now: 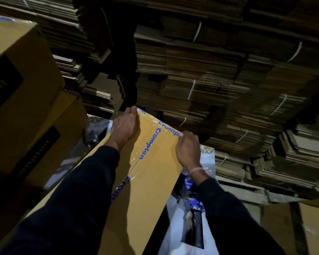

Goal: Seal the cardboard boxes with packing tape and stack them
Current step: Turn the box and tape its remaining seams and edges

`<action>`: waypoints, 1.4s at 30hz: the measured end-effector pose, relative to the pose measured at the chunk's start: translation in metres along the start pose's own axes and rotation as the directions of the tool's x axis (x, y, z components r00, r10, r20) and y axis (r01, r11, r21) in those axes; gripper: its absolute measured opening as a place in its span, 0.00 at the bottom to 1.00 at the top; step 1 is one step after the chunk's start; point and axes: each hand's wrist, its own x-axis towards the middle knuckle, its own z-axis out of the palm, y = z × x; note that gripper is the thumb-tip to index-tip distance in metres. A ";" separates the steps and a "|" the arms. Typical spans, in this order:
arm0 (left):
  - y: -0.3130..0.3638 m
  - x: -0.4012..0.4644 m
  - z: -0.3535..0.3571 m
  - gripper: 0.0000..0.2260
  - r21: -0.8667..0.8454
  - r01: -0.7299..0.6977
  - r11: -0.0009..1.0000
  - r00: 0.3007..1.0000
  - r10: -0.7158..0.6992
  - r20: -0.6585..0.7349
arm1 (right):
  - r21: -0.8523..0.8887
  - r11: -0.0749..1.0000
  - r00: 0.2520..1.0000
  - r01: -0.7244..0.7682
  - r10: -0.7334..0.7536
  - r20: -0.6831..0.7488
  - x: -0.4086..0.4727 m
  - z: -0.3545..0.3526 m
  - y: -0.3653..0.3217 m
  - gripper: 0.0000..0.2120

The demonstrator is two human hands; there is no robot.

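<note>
A long cardboard box [151, 181] lies in front of me, its top seam covered by clear packing tape [151, 140] printed with blue letters. My left hand [124, 126] grips the box's far left corner, fingers curled over the edge. My right hand [188, 149] grips the far right corner the same way. A tape dispenser [194, 214] with a blue frame and black handle lies on a white sheet to the right of the box, under my right forearm.
Two sealed boxes [22, 92] are stacked at the left, close to the box I hold. Tall piles of flat, strapped cardboard sheets [219, 80] fill the background and the right side. A white plastic sheet [179, 242] covers the surface under the dispenser.
</note>
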 end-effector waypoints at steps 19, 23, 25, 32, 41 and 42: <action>-0.093 -0.073 -0.030 0.31 -0.422 0.094 0.902 0.973 0.007 0.231 | 0.230 0.969 0.981 -0.090 0.046 0.190 0.080 0.023 -0.034 0.18; -0.095 -0.123 -0.035 0.29 -0.435 0.094 0.895 0.974 0.008 0.226 | 0.195 0.976 0.975 -0.101 0.058 0.213 0.079 0.019 -0.038 0.23; -0.094 -0.140 -0.035 0.27 -0.446 0.125 0.886 0.975 -0.026 0.221 | 0.186 0.974 0.971 -0.128 0.085 0.224 0.072 0.014 -0.040 0.26; -0.082 -0.150 -0.043 0.26 -0.443 0.120 0.888 0.983 -0.043 0.179 | 0.254 0.948 0.956 -0.190 0.120 0.267 -0.005 -0.001 -0.049 0.30; -0.099 -0.181 -0.035 0.34 -0.353 0.075 0.932 0.984 -0.012 0.178 | 0.286 0.947 0.964 -0.148 0.073 0.256 -0.166 -0.029 -0.060 0.30; -0.102 -0.193 -0.034 0.36 -0.337 0.063 0.939 0.983 -0.001 0.182 | 0.295 0.945 0.964 -0.142 0.065 0.257 -0.186 -0.030 -0.061 0.30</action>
